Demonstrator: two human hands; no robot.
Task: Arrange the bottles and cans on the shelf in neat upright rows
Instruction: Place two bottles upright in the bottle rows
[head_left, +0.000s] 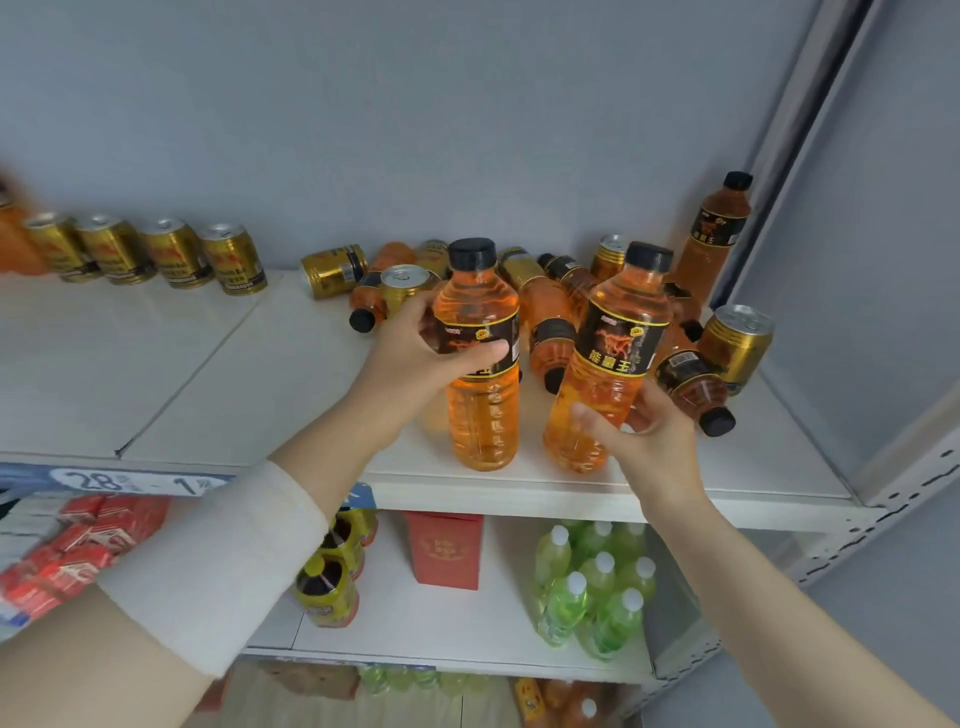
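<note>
On the shelf (260, 374), bottle (608, 358) label reads, seemingly, "能量王".

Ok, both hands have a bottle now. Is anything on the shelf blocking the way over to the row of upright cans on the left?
Nothing visible does. The shelf is bare between the left hand's bottle and the upright cans. The clutter of toppled bottles lies behind and right of both held bottles.

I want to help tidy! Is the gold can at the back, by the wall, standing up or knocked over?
Knocked over. The gold can lies on its side on the shelf.
</note>
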